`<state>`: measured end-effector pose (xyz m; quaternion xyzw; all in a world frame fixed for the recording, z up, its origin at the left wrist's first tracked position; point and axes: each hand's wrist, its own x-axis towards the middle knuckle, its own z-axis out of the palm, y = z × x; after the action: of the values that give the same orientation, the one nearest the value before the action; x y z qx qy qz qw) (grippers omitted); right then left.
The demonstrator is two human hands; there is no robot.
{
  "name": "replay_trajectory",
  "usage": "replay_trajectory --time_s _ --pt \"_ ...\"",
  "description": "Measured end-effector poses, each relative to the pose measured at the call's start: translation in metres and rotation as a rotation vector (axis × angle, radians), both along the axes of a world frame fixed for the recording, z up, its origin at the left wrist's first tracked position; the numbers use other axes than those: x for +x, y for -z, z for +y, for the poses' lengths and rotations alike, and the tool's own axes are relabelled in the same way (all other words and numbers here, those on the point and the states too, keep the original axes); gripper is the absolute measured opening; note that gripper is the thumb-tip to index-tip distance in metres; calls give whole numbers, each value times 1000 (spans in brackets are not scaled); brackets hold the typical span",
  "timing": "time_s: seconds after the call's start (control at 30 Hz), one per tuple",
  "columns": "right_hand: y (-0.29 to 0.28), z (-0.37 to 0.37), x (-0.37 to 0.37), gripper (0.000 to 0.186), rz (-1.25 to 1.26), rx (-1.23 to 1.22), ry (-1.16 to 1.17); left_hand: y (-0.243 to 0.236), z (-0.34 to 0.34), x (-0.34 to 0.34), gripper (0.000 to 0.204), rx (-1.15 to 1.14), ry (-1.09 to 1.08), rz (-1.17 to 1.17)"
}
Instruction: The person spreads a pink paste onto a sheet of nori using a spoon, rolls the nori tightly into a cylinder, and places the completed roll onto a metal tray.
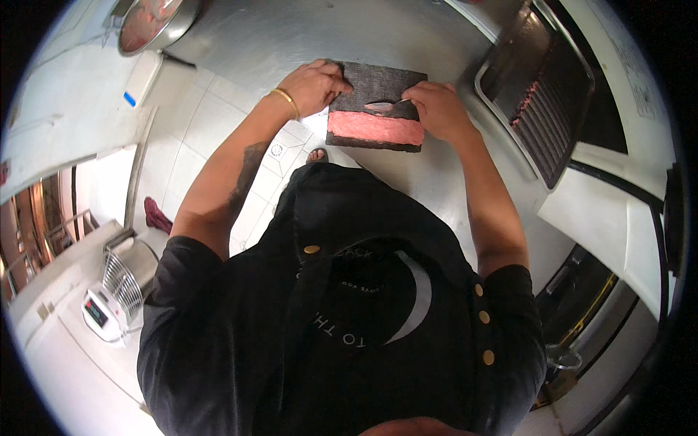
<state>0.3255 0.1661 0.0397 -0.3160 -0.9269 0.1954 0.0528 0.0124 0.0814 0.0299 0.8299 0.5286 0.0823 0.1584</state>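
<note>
A dark rectangular sheet (378, 83) lies on the steel counter (291, 36), with a band of pink paste (374, 128) spread across its near part. My left hand (314, 85) presses down on the sheet's left edge, a gold bangle on its wrist. My right hand (436, 107) rests on the sheet's right side and holds a spoon (383, 106) whose bowl lies on the dark surface just above the pink band.
A metal bowl (149, 23) of pink paste sits on a white scale (139, 80) at the far left. A dark ridged tray (542, 87) with some pink pieces stands to the right. A small scale (100, 312) and a wire rack (125, 272) sit lower left.
</note>
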Motion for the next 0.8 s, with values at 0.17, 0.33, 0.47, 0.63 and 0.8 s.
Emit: replay_trajectory --time_s 0.17,0.33,0.47,0.63,0.8 --pt "8 10 -35 29 55 43 -168 6 5 5 42 -19 -49 31" --pt "-1 16 -66 33 111 67 -297 11 10 -1 38 -68 -100 -40" --pt "3 20 -78 33 94 70 -381 5 14 2 39 -118 -125 -47" --pt "4 26 -75 31 96 98 -444 6 16 0 38 -134 -123 -46" --pt "4 32 -49 28 60 108 -429 5 18 1 45 -197 -124 -31"
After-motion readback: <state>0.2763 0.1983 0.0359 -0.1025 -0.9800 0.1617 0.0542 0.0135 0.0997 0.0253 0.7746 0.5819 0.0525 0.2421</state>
